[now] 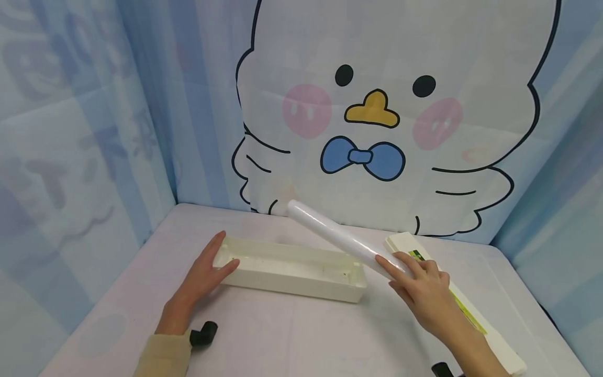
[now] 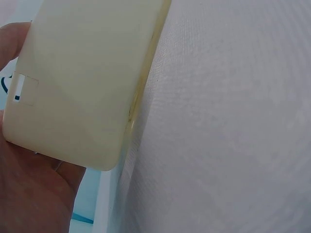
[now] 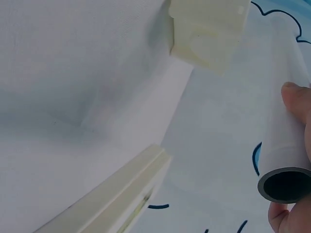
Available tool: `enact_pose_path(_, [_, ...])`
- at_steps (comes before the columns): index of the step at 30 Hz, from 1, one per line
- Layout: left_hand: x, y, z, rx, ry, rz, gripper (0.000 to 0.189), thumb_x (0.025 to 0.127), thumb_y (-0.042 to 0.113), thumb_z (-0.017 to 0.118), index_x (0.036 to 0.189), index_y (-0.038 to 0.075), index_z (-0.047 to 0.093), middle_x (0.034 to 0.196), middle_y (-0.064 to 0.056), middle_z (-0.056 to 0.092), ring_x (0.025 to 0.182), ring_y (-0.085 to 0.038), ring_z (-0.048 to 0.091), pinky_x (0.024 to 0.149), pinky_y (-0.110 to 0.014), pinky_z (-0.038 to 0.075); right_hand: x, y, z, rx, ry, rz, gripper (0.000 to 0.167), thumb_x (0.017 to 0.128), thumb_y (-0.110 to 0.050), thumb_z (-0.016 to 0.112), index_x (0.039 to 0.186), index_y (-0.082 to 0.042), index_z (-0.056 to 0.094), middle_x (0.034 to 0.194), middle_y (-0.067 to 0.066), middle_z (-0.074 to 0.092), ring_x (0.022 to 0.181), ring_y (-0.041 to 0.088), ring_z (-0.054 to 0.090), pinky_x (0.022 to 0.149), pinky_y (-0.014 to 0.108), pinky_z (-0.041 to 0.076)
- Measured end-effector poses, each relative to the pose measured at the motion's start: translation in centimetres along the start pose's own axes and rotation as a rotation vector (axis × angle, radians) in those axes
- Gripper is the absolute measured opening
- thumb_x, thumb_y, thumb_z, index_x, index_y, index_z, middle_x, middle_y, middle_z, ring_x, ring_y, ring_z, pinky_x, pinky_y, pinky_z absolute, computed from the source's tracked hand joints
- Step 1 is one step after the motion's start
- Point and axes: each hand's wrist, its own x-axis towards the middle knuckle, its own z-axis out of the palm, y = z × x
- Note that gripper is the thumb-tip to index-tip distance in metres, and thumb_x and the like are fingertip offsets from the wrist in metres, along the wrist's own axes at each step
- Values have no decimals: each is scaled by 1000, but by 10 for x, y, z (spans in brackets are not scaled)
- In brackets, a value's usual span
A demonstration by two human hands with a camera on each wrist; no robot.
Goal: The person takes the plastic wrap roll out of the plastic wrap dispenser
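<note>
A long cream plastic box (image 1: 294,285) with its top off lies on the table. My left hand (image 1: 198,277) grips its left end, thumb at the near wall and fingers at the far corner; the left wrist view shows the box's side (image 2: 87,82) beside that hand (image 2: 36,189). Held at its lower right end by my right hand (image 1: 426,298), a shiny white roll of cling film (image 1: 336,233) slants up and left above the right end of the box. Its hollow grey core (image 3: 285,185) shows in the right wrist view.
A long cream lid (image 1: 501,348) with a green and yellow label lies at the right, partly behind my right hand and forearm. A printed curtain (image 1: 301,178) hangs behind the table's far edge. Curtains also close in both sides.
</note>
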Motion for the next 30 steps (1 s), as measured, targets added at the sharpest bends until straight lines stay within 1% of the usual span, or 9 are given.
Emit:
enact_pose_path(3, [1,-1,0,7,0,-3,86,97,36,65,159,-2,19,165,-24,16,150,-42,14,118,-61,13,-5,2,2,20,11,13,46,105,-48,46,149,-38,49,135,9,54,95,34,50,70,47,35])
enact_pose_path(6, [2,-3,1,11,3,-6,86,98,36,65,159,-1,19,165,-23,15,151,-42,13,118,-60,12,-8,3,3,35,20,24,60,102,-61,21,150,-38,49,133,9,53,95,32,48,71,46,34])
enact_pose_path(7, [2,-3,1,13,4,-7,86,97,36,65,159,-1,19,165,-23,15,151,-42,13,118,-61,12,-8,3,4,39,23,26,61,102,-61,20,150,-38,48,133,9,53,95,32,48,72,45,33])
enact_pose_path(9, [3,-3,1,13,5,-9,86,97,36,65,160,-1,19,165,-23,15,151,-42,13,118,-61,12,-10,4,5,48,36,22,56,103,-58,27,150,-37,49,132,10,52,95,33,48,71,45,34])
enact_pose_path(11, [3,-4,2,14,5,-9,85,98,36,64,160,-1,19,165,-23,15,150,-42,13,118,-61,12,-12,5,6,57,57,13,46,105,-46,48,149,-34,50,130,12,53,96,36,49,71,45,34])
enact_pose_path(15, [3,-5,3,14,11,3,85,98,35,65,159,-2,19,165,-24,16,150,-42,14,118,-61,13,-14,7,6,50,80,12,72,86,-12,79,148,-34,51,127,16,52,97,39,50,69,46,35])
enact_pose_path(17, [3,-5,3,15,13,9,85,97,34,65,159,-3,20,164,-24,17,150,-42,14,118,-61,13,-16,9,6,44,84,25,80,80,-7,82,148,-33,51,127,18,52,95,39,49,69,47,35])
enact_pose_path(24, [1,-3,2,23,12,7,84,98,34,65,159,-2,20,164,-24,17,150,-43,14,118,-61,13,-28,12,4,24,103,82,72,84,-9,79,147,-34,52,125,20,53,90,38,48,68,51,37])
enact_pose_path(30, [-1,1,2,22,3,1,85,98,35,65,159,-3,20,164,-25,16,150,-43,13,118,-62,13,-39,13,1,16,81,151,81,80,-4,80,149,-35,50,123,22,51,93,41,46,69,55,37])
